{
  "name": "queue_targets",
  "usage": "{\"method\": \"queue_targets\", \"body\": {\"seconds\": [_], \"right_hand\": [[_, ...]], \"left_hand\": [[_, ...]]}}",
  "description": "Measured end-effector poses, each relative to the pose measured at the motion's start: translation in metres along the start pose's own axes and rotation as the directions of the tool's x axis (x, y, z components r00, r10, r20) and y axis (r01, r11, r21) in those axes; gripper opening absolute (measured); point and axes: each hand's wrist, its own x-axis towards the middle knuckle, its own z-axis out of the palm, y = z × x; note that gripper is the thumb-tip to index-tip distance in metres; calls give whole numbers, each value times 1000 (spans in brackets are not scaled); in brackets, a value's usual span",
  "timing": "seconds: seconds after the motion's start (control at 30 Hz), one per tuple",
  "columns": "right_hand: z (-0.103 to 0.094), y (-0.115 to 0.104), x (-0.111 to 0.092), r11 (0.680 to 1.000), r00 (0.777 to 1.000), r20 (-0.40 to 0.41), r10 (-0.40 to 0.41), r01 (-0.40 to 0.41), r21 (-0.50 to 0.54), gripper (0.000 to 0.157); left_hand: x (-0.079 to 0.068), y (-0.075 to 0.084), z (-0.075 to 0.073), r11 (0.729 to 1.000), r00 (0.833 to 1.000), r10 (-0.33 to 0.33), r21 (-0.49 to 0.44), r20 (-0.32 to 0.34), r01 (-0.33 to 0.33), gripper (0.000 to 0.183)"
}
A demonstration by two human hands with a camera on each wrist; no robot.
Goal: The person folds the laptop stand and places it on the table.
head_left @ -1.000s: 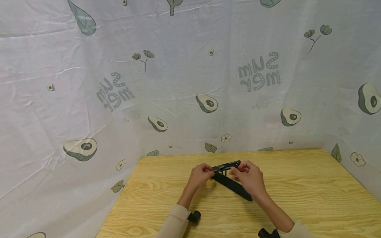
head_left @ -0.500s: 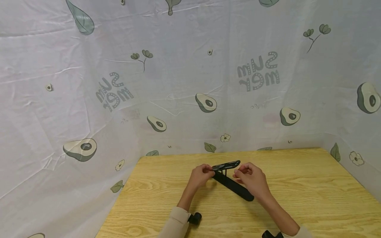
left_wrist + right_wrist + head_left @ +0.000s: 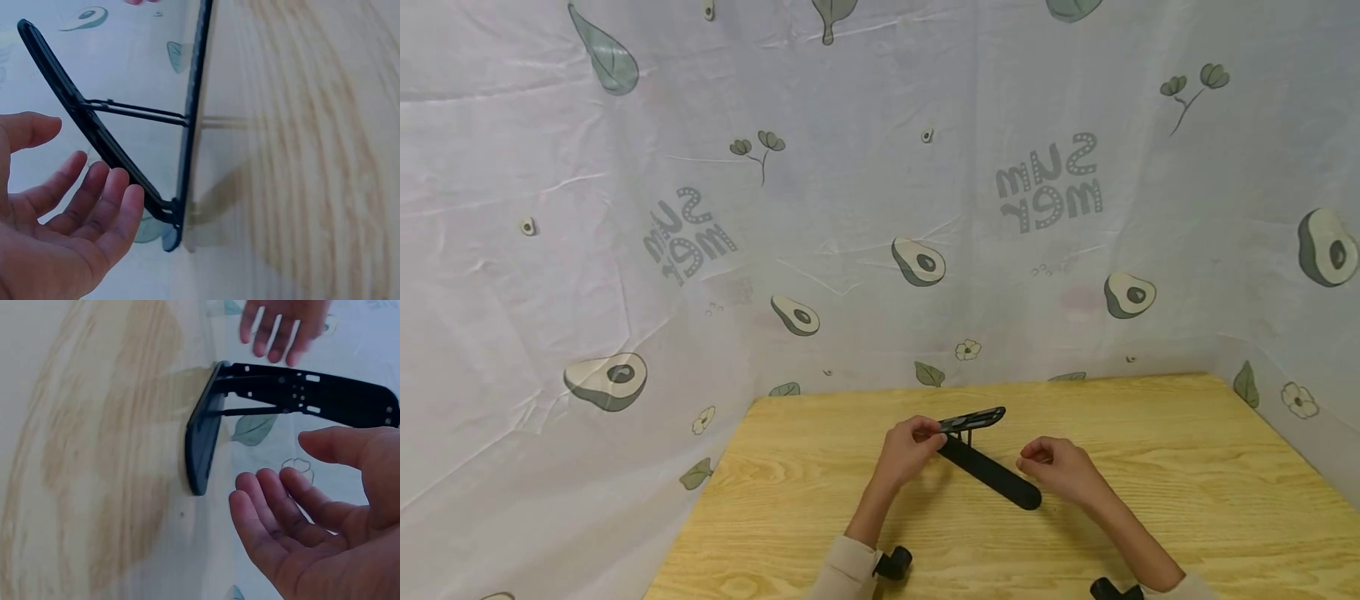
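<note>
A black folding stand rests on the table, its long flat base (image 3: 992, 477) running diagonally. Its upper plate (image 3: 976, 419) is tilted up from the hinge end, and in the left wrist view a thin double strut (image 3: 137, 111) joins plate and base. My left hand (image 3: 904, 452) is beside the hinge end; its wrist view shows loosely bent fingers and a raised thumb near the plate, with no grip on it. Off to the right of the stand, my right hand (image 3: 1063, 472) hovers with relaxed fingers and holds nothing, as its wrist view confirms.
The wood-grain table (image 3: 1150, 467) extends on both sides of the stand. A pale sheet printed with avocados and leaves (image 3: 850, 208) hangs behind and along the sides. Black wrist cameras are strapped near both beige sleeves (image 3: 844, 569).
My right hand has let go of the upper plate and drawn back to the right and toward me. My left hand stays near the hinge end, and the stand keeps its raised shape.
</note>
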Motion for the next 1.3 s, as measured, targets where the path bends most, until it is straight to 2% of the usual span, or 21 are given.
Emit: {"method": "queue_targets", "body": {"seconds": [0.4, 0.57, 0.73, 1.0, 1.3], "right_hand": [[3, 16, 5, 999, 992, 120, 49, -48, -10, 28], [2, 16, 5, 999, 990, 138, 35, -34, -5, 30], [2, 14, 4, 1000, 988, 152, 24, -26, 9, 33], [5, 12, 1, 998, 987, 152, 60, -62, 10, 37], [8, 10, -2, 998, 986, 160, 50, -55, 24, 35]], "left_hand": [[-2, 13, 6, 999, 999, 20, -51, 39, -18, 20], [-1, 11, 8, 999, 1000, 25, -32, 11, -24, 18], [3, 6, 9, 1000, 1000, 4, 8, -28, -4, 16], [12, 4, 10, 999, 999, -36, 6, -30, 36, 10], [19, -3, 2, 995, 997, -80, 52, -18, 81, 9]]}}
